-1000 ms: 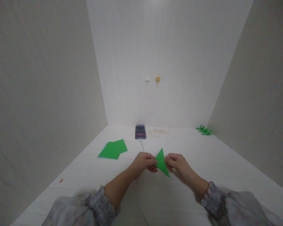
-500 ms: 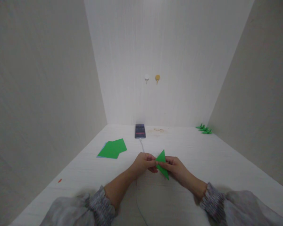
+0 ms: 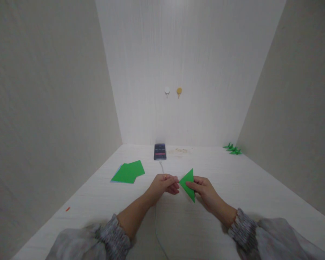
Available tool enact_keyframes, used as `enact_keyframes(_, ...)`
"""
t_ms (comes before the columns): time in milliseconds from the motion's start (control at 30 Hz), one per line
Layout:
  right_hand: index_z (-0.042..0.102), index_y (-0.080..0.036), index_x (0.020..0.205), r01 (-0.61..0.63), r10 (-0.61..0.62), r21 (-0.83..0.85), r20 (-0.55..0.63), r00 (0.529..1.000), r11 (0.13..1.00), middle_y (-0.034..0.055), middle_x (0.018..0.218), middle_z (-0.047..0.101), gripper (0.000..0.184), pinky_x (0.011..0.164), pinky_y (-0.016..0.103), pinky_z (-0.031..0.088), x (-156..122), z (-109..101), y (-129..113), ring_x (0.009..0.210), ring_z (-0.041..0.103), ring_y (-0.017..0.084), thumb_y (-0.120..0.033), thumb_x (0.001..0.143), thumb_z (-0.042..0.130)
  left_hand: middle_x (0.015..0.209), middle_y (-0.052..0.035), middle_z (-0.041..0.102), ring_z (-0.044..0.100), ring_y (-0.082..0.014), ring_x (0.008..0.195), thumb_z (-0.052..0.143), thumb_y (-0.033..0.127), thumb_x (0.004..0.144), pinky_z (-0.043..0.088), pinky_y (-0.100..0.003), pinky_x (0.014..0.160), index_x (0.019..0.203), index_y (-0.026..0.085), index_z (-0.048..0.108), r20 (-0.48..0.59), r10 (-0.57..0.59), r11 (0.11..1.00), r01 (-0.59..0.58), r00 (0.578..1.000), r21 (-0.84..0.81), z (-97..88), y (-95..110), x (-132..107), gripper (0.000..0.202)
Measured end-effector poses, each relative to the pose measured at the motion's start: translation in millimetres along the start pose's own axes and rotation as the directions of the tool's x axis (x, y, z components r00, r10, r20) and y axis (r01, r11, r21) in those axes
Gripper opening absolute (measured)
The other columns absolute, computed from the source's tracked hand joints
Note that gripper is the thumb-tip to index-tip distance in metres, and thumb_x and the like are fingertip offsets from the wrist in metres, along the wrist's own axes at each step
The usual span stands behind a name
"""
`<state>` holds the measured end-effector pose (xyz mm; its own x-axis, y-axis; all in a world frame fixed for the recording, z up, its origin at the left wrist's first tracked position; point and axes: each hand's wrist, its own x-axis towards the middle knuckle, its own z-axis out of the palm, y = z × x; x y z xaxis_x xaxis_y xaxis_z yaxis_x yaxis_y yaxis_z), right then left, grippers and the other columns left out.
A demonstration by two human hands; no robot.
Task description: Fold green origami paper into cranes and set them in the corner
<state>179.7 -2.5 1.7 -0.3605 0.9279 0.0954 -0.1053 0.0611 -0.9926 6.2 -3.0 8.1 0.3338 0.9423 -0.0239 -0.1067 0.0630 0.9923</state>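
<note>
A sheet of green origami paper (image 3: 189, 178), folded into a triangle, is held above the table with one corner pointing left. My right hand (image 3: 203, 187) grips it by the long right edge, the thumb on the face turned to me and the fingers behind. At the left corner, my left hand (image 3: 166, 184) has thumb and forefinger pinched together on the tip; its other fingers are curled below. More green paper (image 3: 128, 172) lies flat on the table to the left, with a light-blue edge showing beneath.
Several small folded green paper pieces (image 3: 233, 149) sit at the back right corner. A phone (image 3: 160, 152) stands near the back wall, its white cable (image 3: 156, 227) running toward me between my arms. A small red scrap (image 3: 68, 208) is at left. Two hooks (image 3: 167, 90) are on the wall.
My left fingers have drawn back leftward from the paper's middle to its tip. The triangle's face now shows more fully, and my right thumb lies across it.
</note>
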Motion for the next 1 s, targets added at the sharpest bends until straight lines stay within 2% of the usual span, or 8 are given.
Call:
enact_keyframes(67,0.061,-0.015,0.065,-0.007,0.007,-0.002,0.024,1.000,1.000,0.0004,0.058,0.057,0.016,0.046,0.022,0.033,0,2,-1,0.049,0.047,0.010,-0.031,0.068,0.060,0.057,-0.0043,0.060,0.057,-0.0113,0.050,0.061,0.039,0.063,0.045,-0.025,0.054,0.064,0.008,0.059,0.032,-0.019,1.000,0.018,0.999,0.022,2.1,1,-1,0.031)
enact_keyframes(167,0.061,-0.015,0.067,0.004,-0.004,0.011,0.049,0.999,1.000,0.0011,0.060,0.059,0.017,0.049,0.022,0.036,-1,5,-2,0.052,0.050,0.011,-0.032,0.068,0.060,0.056,-0.0030,0.061,0.056,-0.0109,0.047,0.065,0.034,0.059,0.044,-0.024,0.051,0.064,0.009,0.058,0.017,-0.025,0.999,0.024,1.000,0.042,4.7,3,-3,0.027)
enact_keyframes(267,0.061,-0.015,0.066,0.003,-0.004,0.019,0.021,1.000,1.000,0.0013,0.062,0.061,0.015,0.054,0.024,0.039,0,6,-2,0.055,0.052,0.012,-0.030,0.063,0.065,0.053,-0.0022,0.060,0.055,-0.0111,0.044,0.065,0.031,0.058,0.043,-0.024,0.048,0.062,0.009,0.058,0.027,-0.041,0.997,0.040,0.999,0.060,6.1,4,-4,0.023)
enact_keyframes(433,0.062,-0.011,0.057,-0.058,0.058,-0.086,0.005,0.998,0.995,0.0008,0.054,0.059,0.019,0.050,0.023,0.036,-1,6,-1,0.049,0.049,0.010,-0.030,0.060,0.066,0.048,-0.0015,0.059,0.053,-0.0111,0.040,0.064,0.024,0.055,0.042,-0.023,0.043,0.058,0.009,0.058,0.058,-0.099,0.993,0.095,0.993,0.067,7.3,7,-6,0.017)
enact_keyframes(667,0.062,-0.013,0.060,-0.074,0.074,0.026,0.016,0.997,0.997,0.0000,0.054,0.059,0.015,0.050,0.023,0.036,-5,10,-7,0.050,0.050,0.010,-0.027,0.059,0.067,0.045,-0.0008,0.058,0.052,-0.0109,0.037,0.061,0.019,0.054,0.041,-0.022,0.040,0.055,0.010,0.058,0.109,-0.124,0.992,0.119,0.986,0.049,7.6,10,-8,0.010)
enact_keyframes(833,0.063,-0.014,0.059,-0.080,0.080,0.028,0.008,0.997,0.996,0.0006,0.053,0.059,0.012,0.051,0.024,0.038,-6,12,-8,0.051,0.052,0.013,-0.026,0.058,0.065,0.043,-0.0011,0.058,0.051,-0.0111,0.034,0.061,0.019,0.054,0.039,-0.022,0.038,0.053,0.010,0.057,0.118,-0.136,0.990,0.132,0.984,0.043,7.3,9,-8,0.010)
enact_keyframes(1000,0.064,-0.014,0.056,-0.080,0.080,0.047,0.002,0.997,0.996,0.0007,0.053,0.060,0.008,0.052,0.024,0.040,-3,5,-12,0.051,0.052,0.012,-0.022,0.058,0.065,0.044,-0.0017,0.058,0.050,-0.0110,0.034,0.061,0.020,0.054,0.038,-0.022,0.037,0.052,0.010,0.057,0.110,-0.119,0.993,0.117,0.987,0.021,4.4,8,-8,0.011)
